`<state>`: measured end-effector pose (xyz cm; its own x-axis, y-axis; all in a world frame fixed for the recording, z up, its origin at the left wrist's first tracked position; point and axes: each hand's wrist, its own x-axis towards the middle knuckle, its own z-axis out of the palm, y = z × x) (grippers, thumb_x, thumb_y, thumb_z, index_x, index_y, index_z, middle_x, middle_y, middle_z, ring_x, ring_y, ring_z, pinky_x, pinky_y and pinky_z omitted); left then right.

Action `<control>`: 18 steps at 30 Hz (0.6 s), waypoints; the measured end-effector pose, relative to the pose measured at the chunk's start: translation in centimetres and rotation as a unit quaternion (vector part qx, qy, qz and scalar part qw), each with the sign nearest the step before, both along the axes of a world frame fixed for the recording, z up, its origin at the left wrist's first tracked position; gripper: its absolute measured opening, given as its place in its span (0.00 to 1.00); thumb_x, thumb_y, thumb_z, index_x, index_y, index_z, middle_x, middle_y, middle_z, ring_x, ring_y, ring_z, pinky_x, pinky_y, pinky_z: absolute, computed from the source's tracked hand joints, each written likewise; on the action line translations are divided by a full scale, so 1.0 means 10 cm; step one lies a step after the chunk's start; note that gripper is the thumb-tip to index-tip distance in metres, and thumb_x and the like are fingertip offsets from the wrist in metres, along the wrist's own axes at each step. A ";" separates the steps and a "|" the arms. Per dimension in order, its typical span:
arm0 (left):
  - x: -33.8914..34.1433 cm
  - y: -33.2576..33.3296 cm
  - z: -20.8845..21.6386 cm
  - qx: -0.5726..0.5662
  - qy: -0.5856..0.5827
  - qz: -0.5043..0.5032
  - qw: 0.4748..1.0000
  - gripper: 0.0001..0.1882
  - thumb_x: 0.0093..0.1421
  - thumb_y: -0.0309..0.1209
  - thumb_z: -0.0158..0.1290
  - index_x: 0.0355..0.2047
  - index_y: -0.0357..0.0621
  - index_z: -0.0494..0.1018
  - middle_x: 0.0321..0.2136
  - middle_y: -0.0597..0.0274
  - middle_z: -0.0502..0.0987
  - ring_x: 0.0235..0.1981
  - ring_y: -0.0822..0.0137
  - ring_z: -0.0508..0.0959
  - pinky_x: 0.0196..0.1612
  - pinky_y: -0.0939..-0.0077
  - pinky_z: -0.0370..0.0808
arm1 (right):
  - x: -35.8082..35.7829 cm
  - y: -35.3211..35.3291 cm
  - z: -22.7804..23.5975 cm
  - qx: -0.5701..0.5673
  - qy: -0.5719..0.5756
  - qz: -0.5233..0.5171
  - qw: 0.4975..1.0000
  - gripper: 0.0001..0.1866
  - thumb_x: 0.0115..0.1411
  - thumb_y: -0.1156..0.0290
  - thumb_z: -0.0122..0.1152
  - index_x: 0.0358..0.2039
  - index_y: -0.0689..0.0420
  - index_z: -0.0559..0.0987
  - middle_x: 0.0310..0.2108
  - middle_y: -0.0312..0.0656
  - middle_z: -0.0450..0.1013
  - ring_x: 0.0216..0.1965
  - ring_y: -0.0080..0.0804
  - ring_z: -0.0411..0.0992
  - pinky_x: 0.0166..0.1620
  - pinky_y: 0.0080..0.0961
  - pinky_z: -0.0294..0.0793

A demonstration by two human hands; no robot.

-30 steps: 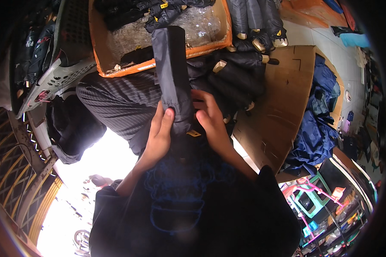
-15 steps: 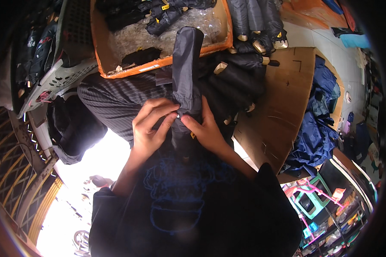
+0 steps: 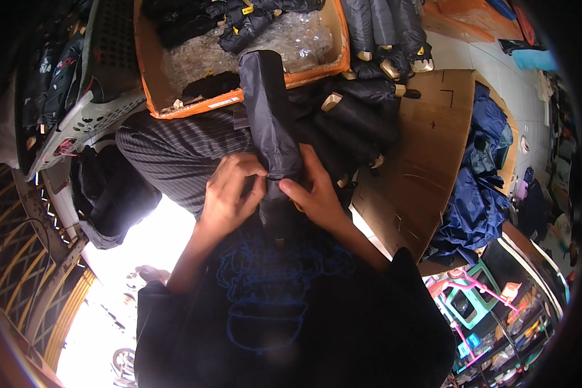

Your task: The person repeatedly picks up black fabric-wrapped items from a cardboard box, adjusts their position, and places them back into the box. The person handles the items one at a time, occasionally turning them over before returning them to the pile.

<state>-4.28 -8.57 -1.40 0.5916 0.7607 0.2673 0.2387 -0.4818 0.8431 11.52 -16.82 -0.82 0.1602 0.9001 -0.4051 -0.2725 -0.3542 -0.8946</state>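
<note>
A black folded umbrella [image 3: 269,116] in a cloth sleeve stands up from my lap, its top leaning slightly left. My left hand [image 3: 231,191] pinches the fabric at the left side of its lower part, thumb and forefinger together. From the right, my right hand [image 3: 318,194] grips the same umbrella, fingers behind it and thumb in front. Its lowest part is hard to make out against my dark shirt. Just to the right lie several more black folded umbrellas [image 3: 362,123], some with pale handle ends.
An orange-edged cardboard box [image 3: 223,102] holding clear plastic and black umbrellas stands ahead. To the right, a brown carton [image 3: 410,155] borders a heap of navy cloth [image 3: 469,194]. A grey perforated crate [image 3: 77,123] stands at left, near a black bag [image 3: 107,197].
The umbrella's top has tipped left and come slightly lower. My left hand has shifted a little right; both hands keep hold near its lower part.
</note>
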 end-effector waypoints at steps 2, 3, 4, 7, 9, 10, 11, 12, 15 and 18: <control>0.01 0.02 0.03 -0.021 -0.011 -0.004 1.000 0.14 0.45 0.14 0.58 0.33 0.37 0.72 0.30 0.56 0.74 0.31 0.58 0.76 0.33 0.69 0.73 | 0.00 -0.02 0.00 0.038 -0.021 -0.046 0.998 0.29 0.54 0.76 0.61 0.56 0.60 0.63 0.53 0.50 0.62 0.54 0.35 0.65 0.54 0.31 0.66; 0.01 0.03 0.05 -0.031 -0.016 -0.005 0.999 0.14 0.45 0.13 0.57 0.33 0.37 0.72 0.29 0.55 0.74 0.31 0.58 0.76 0.33 0.69 0.73 | 0.00 -0.03 -0.01 0.080 -0.076 -0.044 0.993 0.27 0.54 0.76 0.61 0.55 0.60 0.65 0.54 0.51 0.62 0.54 0.37 0.65 0.53 0.31 0.68; 0.01 0.04 0.05 -0.027 -0.021 -0.012 0.999 0.14 0.44 0.13 0.57 0.33 0.37 0.73 0.29 0.55 0.74 0.31 0.58 0.76 0.33 0.68 0.73 | 0.00 -0.05 -0.02 0.122 -0.130 -0.042 0.983 0.25 0.54 0.76 0.61 0.53 0.59 0.67 0.55 0.52 0.61 0.55 0.39 0.65 0.52 0.31 0.69; 0.01 0.07 0.04 -0.001 -0.028 -0.035 0.999 0.14 0.44 0.13 0.57 0.32 0.37 0.73 0.29 0.56 0.74 0.31 0.58 0.75 0.34 0.68 0.73 | 0.10 -0.01 -0.01 0.223 -0.341 0.018 0.913 0.15 0.54 0.79 0.60 0.44 0.60 0.73 0.57 0.56 0.60 0.50 0.46 0.70 0.47 0.31 0.72; 0.01 0.11 0.00 0.040 -0.026 -0.048 0.998 0.14 0.44 0.12 0.57 0.32 0.37 0.73 0.29 0.56 0.73 0.31 0.58 0.75 0.35 0.68 0.73 | 0.10 0.01 0.02 0.212 -0.296 0.025 0.931 0.13 0.54 0.79 0.60 0.41 0.60 0.74 0.57 0.56 0.60 0.46 0.45 0.73 0.47 0.30 0.72; 0.01 0.10 -0.01 0.045 -0.028 -0.047 0.997 0.14 0.44 0.12 0.57 0.32 0.37 0.73 0.29 0.56 0.73 0.32 0.58 0.75 0.35 0.68 0.73 | 0.12 0.05 0.09 0.202 -0.341 0.050 0.917 0.13 0.54 0.79 0.61 0.41 0.60 0.74 0.55 0.55 0.63 0.40 0.45 0.75 0.44 0.30 0.73; 0.01 0.09 -0.02 0.050 -0.030 -0.046 0.997 0.14 0.43 0.12 0.57 0.32 0.37 0.73 0.30 0.56 0.73 0.32 0.58 0.74 0.35 0.68 0.73 | 0.14 0.06 0.12 0.192 -0.348 0.063 0.915 0.13 0.53 0.79 0.61 0.40 0.60 0.73 0.54 0.55 0.63 0.40 0.46 0.75 0.42 0.31 0.73; 0.01 0.08 -0.03 0.056 -0.031 -0.045 0.997 0.14 0.43 0.12 0.57 0.32 0.37 0.73 0.30 0.56 0.73 0.32 0.58 0.74 0.35 0.68 0.73 | 0.15 0.07 0.15 0.182 -0.355 0.076 0.914 0.12 0.53 0.79 0.61 0.39 0.60 0.73 0.53 0.55 0.64 0.39 0.47 0.75 0.41 0.32 0.74; 0.03 0.06 -0.03 0.092 -0.041 -0.042 0.994 0.15 0.42 0.12 0.57 0.32 0.37 0.73 0.30 0.56 0.72 0.32 0.58 0.74 0.34 0.67 0.72 | 0.15 0.10 0.21 0.172 -0.367 0.099 0.909 0.11 0.53 0.80 0.60 0.37 0.60 0.71 0.51 0.56 0.65 0.38 0.51 0.75 0.37 0.35 0.76; 0.02 0.04 -0.06 0.118 -0.042 -0.036 0.991 0.16 0.41 0.11 0.57 0.32 0.37 0.73 0.30 0.56 0.72 0.33 0.57 0.74 0.34 0.67 0.72 | 0.16 0.11 0.24 0.167 -0.375 0.123 0.903 0.10 0.53 0.79 0.59 0.35 0.60 0.69 0.51 0.57 0.65 0.37 0.53 0.75 0.36 0.37 0.76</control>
